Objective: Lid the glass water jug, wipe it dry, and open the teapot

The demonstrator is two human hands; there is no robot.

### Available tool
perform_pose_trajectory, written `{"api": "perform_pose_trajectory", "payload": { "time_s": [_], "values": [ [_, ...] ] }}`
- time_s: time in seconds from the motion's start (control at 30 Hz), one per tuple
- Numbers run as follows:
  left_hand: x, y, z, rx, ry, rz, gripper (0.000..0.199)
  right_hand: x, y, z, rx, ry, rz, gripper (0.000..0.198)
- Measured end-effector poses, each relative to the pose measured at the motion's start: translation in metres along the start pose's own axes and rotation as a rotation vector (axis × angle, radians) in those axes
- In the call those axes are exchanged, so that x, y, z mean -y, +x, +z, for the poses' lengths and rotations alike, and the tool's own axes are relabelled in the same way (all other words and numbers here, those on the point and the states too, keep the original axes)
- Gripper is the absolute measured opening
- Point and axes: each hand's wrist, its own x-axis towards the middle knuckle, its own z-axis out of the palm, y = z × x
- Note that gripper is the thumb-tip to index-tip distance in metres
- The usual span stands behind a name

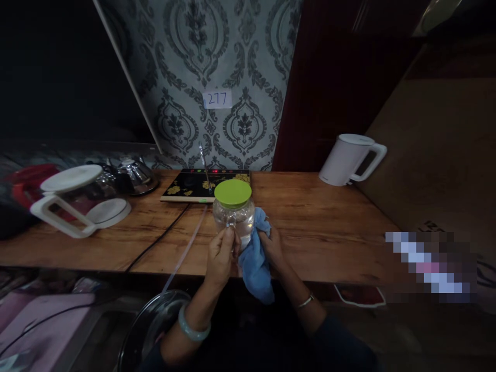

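Below wallpaper with a dark pattern, a wooden table carries a black hot plate, a white kettle over to the right and a glass pot with a white lid at the left. The clear jug, topped by a green lid, is upright in front of the hot plate, though I cannot tell whether it touches the wood. The left hand is closed on the jug's handle, while the right hand, just beside the jug, grips a blue cloth against its side
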Motion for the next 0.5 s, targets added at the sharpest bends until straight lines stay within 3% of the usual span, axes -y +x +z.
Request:
{"api": "perform_pose_trajectory", "payload": {
  "time_s": [0.23,0.37,0.43,0.5],
  "values": [
    [0.002,0.015,-0.027,0.052,-0.134,0.009,0.056,0.017,0.006,-0.022,0.127,-0.176,0.024,0.028],
    [-0.003,0.028,-0.051,0.165,-0.161,-0.006,0.057,0.05,0.015,-0.025,-0.012,-0.083,-0.034,0.035],
    [-0.005,0.032,-0.057,0.189,-0.164,0.008,0.057,0.071,0.025,-0.018,-0.08,-0.039,-0.105,0.038],
    [-0.005,0.034,-0.06,0.194,-0.172,0.017,0.056,0.088,0.036,-0.004,-0.064,-0.008,-0.183,0.036]
  ]
}}
